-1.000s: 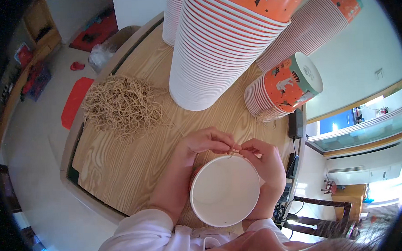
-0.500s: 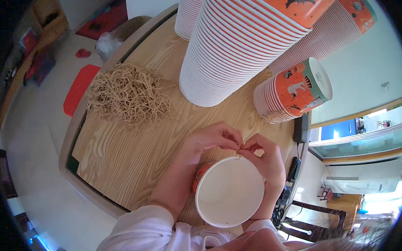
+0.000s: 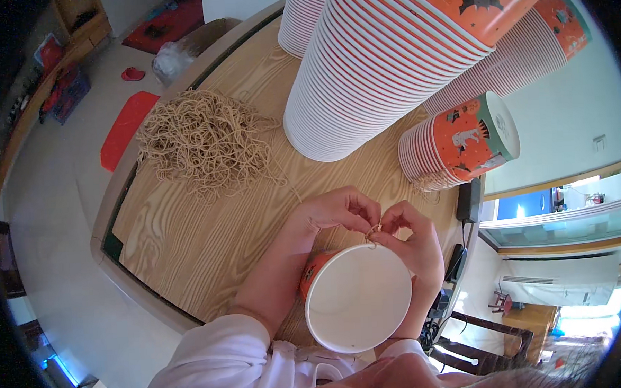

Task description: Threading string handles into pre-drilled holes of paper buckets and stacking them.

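Note:
A paper bucket [image 3: 359,301], white inside and orange outside, rests against me with its open mouth toward me. At its far rim, thin tan string [image 3: 373,238] makes a small loop. My left hand [image 3: 340,211] pinches the string from the left, thumb and forefinger together. From the right, my right hand [image 3: 416,239] pinches it too, close above the rim. Beyond my left forearm lies a tangled heap of tan string [image 3: 206,144], with a loose strand trailing toward my left wrist.
A tall leaning stack of nested paper buckets [image 3: 375,77] rises on the wooden table [image 3: 181,251]. To its right is a shorter orange-and-green stack [image 3: 460,139] with string at its rims. A black power adapter [image 3: 469,200] and cables line the right edge. A red stool [image 3: 129,129] stands left.
The string between my fingertips now shows as a small open loop, and my fingers have parted slightly. The whole view has shifted a little; the bucket stays in place against me.

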Available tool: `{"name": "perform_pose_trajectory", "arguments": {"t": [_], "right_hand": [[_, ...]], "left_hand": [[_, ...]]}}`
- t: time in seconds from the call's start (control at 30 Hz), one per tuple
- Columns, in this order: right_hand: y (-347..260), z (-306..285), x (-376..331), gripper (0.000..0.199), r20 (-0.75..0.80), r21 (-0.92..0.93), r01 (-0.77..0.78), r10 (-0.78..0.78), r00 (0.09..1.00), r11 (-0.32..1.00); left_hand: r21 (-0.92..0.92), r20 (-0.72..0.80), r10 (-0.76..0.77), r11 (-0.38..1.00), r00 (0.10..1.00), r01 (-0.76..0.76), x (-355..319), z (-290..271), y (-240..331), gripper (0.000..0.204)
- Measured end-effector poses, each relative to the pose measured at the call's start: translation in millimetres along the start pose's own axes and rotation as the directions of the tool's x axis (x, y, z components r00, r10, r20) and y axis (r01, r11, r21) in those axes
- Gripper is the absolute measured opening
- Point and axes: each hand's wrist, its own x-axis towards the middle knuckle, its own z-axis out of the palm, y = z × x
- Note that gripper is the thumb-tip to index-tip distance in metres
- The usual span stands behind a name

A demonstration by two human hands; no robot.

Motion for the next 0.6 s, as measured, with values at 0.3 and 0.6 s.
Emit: {"name": "perform_pose_trajectory", "arguments": {"t": [0.3, 0.6], "right_hand": [[1.4, 0.0, 3.3, 0.023, 0.049, 0.018, 0.044, -0.044, 0.998, 0.999], [1.6, -4.3, 4.4, 0.023, 0.062, 0.003, 0.103, -0.103, 0.993, 0.995]], "left_hand": [[0.019, 0.046, -0.008, 1.0, 0.999, 0.007, -1.9, -6.3, -7.4, 0.007], [-0.014, 0.022, -0.023, 1.0, 0.999, 0.024, 0.1, -3.3, -6.7, 0.01]]}}
